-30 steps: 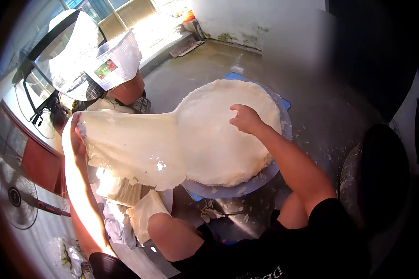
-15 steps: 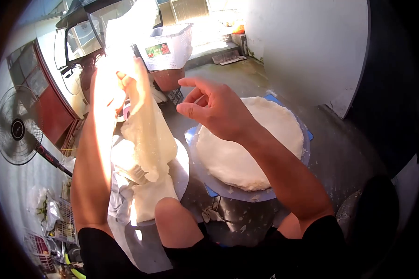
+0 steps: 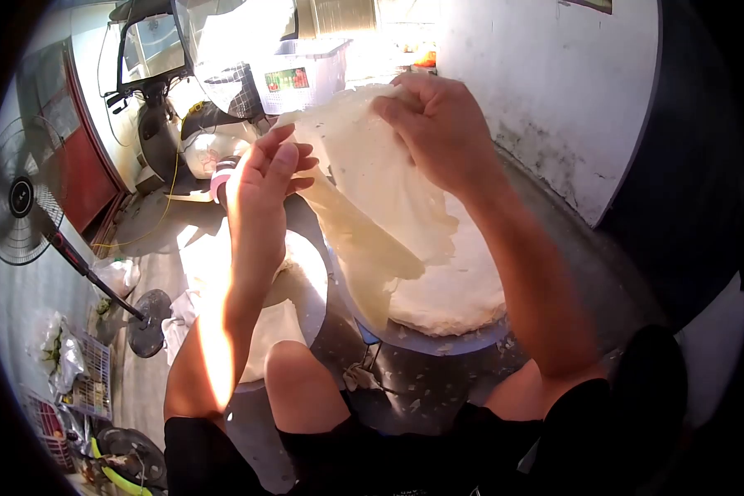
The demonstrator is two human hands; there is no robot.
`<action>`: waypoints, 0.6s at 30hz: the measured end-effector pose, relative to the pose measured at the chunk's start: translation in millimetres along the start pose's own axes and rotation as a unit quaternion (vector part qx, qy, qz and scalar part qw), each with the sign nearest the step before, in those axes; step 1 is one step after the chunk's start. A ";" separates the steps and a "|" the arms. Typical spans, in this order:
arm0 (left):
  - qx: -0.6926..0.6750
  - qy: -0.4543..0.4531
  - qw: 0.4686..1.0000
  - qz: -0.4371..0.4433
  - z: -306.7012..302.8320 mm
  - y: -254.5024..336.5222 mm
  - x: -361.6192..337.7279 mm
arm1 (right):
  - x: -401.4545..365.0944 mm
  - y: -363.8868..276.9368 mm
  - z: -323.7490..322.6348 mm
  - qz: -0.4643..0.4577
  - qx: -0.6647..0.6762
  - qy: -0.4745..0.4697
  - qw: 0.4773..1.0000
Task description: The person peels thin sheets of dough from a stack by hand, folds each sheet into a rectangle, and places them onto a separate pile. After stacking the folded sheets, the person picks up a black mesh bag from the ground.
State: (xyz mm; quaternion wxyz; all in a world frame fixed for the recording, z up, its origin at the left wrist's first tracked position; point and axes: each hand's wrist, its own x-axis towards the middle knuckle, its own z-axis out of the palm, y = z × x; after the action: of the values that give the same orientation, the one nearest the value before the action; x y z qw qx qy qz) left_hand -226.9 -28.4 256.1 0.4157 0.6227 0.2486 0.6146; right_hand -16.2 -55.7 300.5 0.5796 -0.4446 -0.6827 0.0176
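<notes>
A thin, pale, floppy sheet [image 3: 380, 174] hangs between my hands, its lower edge draping over the right-hand round stack. My right hand [image 3: 442, 124] pinches the sheet's upper right corner. At the sheet's upper left edge is my left hand [image 3: 264, 182], palm up with its fingers spread and curved; the sheet touches or lies just behind the fingertips. Below the sheet, a thick round stack of similar pale sheets [image 3: 463, 289] rests on a round tray [image 3: 446, 343]. More pale sheets [image 3: 274, 326] lie on another round tray [image 3: 310, 281] at the left, partly hidden by my left forearm.
A standing fan [image 3: 21, 197] is at the left, above plastic baskets [image 3: 91, 380] with bags. Behind my hands are a white basket [image 3: 306, 78] and a parked vehicle [image 3: 159, 107]. A white wall [image 3: 546, 99] rises at the right.
The sheet has moved from above the left tray to over the right stack. My right hand, empty before, now grips its corner. My left hand has moved down and right, and its fingers have spread.
</notes>
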 end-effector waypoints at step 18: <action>-0.040 -0.333 0.907 -0.256 14.8 -135.3 -97.3 | 5.4 -22.8 -132.5 0.048 -0.218 -0.099 0.970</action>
State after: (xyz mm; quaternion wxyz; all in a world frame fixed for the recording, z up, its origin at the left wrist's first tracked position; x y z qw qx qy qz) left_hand -197.1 -39.5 91.9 0.6417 0.6890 0.2220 0.2535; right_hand 77.7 -131.2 360.4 0.3965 -0.5886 -0.7020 -0.0597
